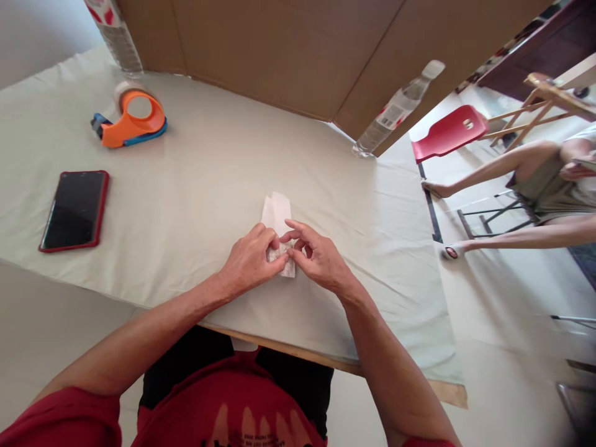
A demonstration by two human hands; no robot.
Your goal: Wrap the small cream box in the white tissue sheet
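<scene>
Head camera shows the half-curled left hand [251, 256] and right hand [322, 257], fingertips at the near part of a white paper strip [278, 210] on the tablecloth [209, 167], grip unclear, apparently folded but handling unfinished.
</scene>
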